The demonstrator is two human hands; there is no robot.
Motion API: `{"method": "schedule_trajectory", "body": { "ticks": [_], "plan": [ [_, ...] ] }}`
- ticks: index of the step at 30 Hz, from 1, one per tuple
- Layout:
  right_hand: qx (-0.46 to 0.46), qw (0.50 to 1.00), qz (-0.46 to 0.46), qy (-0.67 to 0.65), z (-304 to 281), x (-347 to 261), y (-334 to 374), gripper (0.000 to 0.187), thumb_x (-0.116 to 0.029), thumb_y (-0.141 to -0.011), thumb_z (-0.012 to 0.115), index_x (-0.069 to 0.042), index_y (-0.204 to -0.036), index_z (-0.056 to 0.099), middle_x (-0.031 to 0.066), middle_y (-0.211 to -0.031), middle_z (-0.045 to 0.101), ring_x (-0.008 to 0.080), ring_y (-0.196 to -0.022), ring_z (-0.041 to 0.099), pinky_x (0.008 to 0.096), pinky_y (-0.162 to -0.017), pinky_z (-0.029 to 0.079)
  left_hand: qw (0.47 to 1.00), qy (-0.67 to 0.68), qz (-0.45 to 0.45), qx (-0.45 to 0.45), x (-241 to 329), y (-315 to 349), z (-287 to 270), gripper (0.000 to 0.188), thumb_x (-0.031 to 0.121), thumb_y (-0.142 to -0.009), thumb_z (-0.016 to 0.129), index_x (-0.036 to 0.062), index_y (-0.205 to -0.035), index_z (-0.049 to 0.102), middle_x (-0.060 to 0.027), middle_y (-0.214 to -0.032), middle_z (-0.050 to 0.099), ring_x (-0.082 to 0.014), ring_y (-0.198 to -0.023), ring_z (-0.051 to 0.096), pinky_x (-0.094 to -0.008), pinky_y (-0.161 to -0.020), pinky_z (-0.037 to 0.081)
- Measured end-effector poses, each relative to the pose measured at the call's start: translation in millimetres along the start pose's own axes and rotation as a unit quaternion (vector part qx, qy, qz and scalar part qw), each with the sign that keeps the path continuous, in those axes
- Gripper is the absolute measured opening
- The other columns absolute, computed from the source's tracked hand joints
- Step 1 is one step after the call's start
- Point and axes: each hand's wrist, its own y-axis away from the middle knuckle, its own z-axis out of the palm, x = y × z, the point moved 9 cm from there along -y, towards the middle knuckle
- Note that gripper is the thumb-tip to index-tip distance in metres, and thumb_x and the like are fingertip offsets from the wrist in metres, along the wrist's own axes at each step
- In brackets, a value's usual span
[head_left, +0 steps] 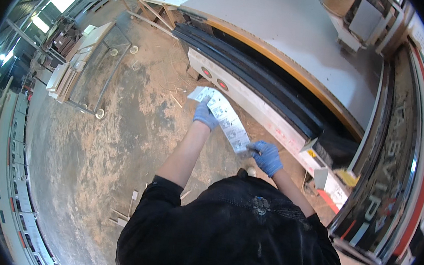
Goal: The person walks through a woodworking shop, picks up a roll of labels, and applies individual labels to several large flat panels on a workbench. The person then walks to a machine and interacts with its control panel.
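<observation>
A long strip of white printed labels (227, 121) stretches between my two gloved hands in front of the machine. My left hand (204, 115), in a blue-grey glove, grips the strip toward its far left end, the thumb lying over the printed face. At the near right end my right hand (267, 157), gloved alike, pinches the strip's edge between thumb and fingers. The strip slants down from left to right and bows slightly. Small print and square codes cover its face.
A large machine bed (268, 23) with a black and orange edge runs along the right, two red buttons (222, 84) on its front beam. Its gantry (397, 166) stands far right. A wheeled metal cart (98, 70) is at the left. Sawdust and wood offcuts (125, 211) lie on the floor.
</observation>
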Motion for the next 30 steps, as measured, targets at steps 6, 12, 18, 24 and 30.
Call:
{"method": "schedule_trajectory", "body": {
  "ticks": [6, 12, 18, 24, 30],
  "plan": [
    [-0.066, 0.998, 0.016, 0.006, 14, 25, -48, 0.016, -0.014, -0.075, 0.063, -0.015, -0.091, 0.066, 0.0100, -0.085, 0.064, 0.0267, -0.081, 0.062, 0.0359, -0.070, 0.049, 0.998, 0.022, 0.013, 0.058, 24, -47, -30, 0.035, 0.031, -0.087, 0.049, 0.0121, -0.116, 0.055, -0.0078, -0.113, 0.060, -0.0300, -0.104, 0.055, -0.0497, -0.093, 0.040],
    [-0.002, 0.988, -0.045, -0.150, 18, 26, -87, 0.012, -0.014, -0.077, 0.063, -0.011, -0.088, 0.065, 0.0109, -0.100, 0.062, 0.0271, -0.091, 0.060, 0.0343, -0.081, 0.048, 0.997, -0.007, 0.024, 0.071, 77, -101, -62, 0.045, 0.036, -0.085, 0.048, 0.0102, -0.121, 0.050, -0.0092, -0.121, 0.055, -0.0315, -0.112, 0.050, -0.0485, -0.097, 0.036],
    [0.280, 0.903, 0.102, -0.311, -58, 131, -135, 0.007, -0.005, -0.078, 0.061, -0.004, -0.085, 0.060, 0.0033, -0.085, 0.060, 0.0135, -0.083, 0.056, 0.0281, -0.078, 0.048, 0.986, -0.037, 0.131, 0.095, 171, -168, -95, 0.036, 0.036, -0.089, 0.046, 0.0099, -0.113, 0.055, -0.0072, -0.109, 0.062, -0.0264, -0.096, 0.059, -0.0434, -0.085, 0.047],
    [0.438, 0.812, 0.363, -0.127, -188, 284, -144, 0.025, -0.007, -0.071, 0.069, -0.002, -0.094, 0.059, 0.0072, -0.083, 0.063, 0.0128, -0.074, 0.057, 0.0262, -0.071, 0.047, 0.988, -0.096, 0.055, 0.104, 158, -205, -98, 0.041, 0.040, -0.088, 0.048, 0.0108, -0.116, 0.054, -0.0071, -0.111, 0.061, -0.0292, -0.098, 0.058, -0.0480, -0.084, 0.046],
    [0.449, 0.802, 0.390, -0.046, -253, 373, -177, 0.030, -0.013, -0.072, 0.068, -0.004, -0.098, 0.059, 0.0131, -0.091, 0.066, 0.0233, -0.083, 0.062, 0.0313, -0.076, 0.047, 0.984, -0.126, 0.008, 0.123, 99, -215, -74, 0.044, 0.042, -0.086, 0.051, 0.0113, -0.118, 0.053, -0.0079, -0.114, 0.060, -0.0312, -0.100, 0.057, -0.0505, -0.089, 0.042]
  ]
}}
